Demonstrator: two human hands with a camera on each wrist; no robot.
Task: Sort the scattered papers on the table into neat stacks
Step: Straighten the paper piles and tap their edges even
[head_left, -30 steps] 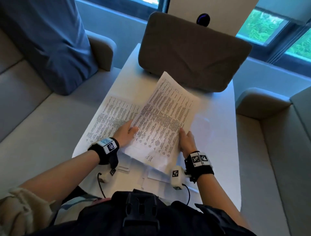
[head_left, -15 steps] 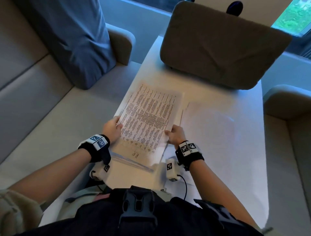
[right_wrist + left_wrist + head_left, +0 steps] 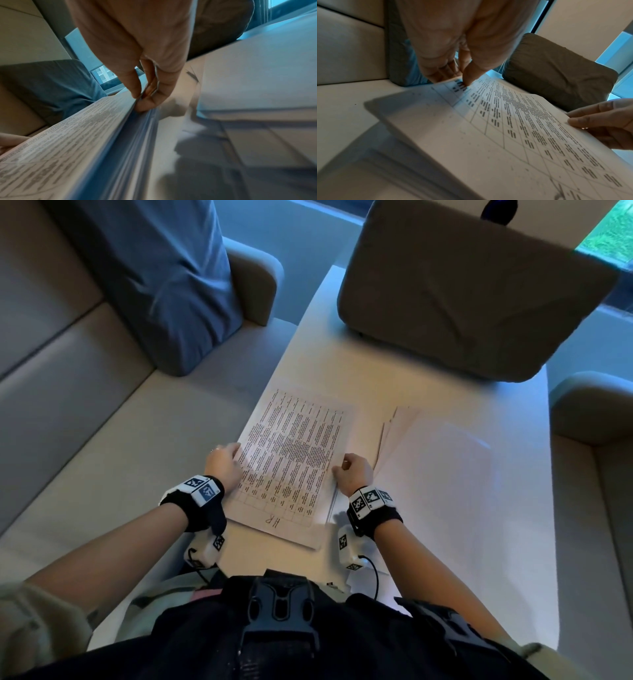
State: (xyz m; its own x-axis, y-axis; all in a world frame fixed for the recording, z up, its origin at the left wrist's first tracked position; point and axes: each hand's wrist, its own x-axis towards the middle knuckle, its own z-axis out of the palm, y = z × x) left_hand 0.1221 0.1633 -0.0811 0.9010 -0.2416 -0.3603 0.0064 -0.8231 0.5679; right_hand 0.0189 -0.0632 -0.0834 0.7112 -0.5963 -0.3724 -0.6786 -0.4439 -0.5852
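Observation:
A stack of printed papers (image 3: 291, 463) with table text lies on the left half of the white table (image 3: 445, 542). My left hand (image 3: 224, 462) pinches its left edge, thumb on top (image 3: 467, 75) and fingers underneath. My right hand (image 3: 351, 470) pinches the stack's right edge (image 3: 142, 100), which is lifted a little off the table. The printed stack (image 3: 513, 135) fills the left wrist view. A second stack of blank-looking sheets (image 3: 435, 470) lies flat to the right, its far edges slightly fanned.
A brown cushion (image 3: 472, 289) leans at the table's far end. A blue cushion (image 3: 164, 275) rests on the beige sofa (image 3: 85, 412) to the left. Another sofa seat (image 3: 596, 474) borders the right edge. A few sheets (image 3: 356, 573) lie near my body.
The printed sheets, held askew a second ago, have come together with the left pages into one aligned stack. Both hands moved to its side edges. The head view dropped and shifted.

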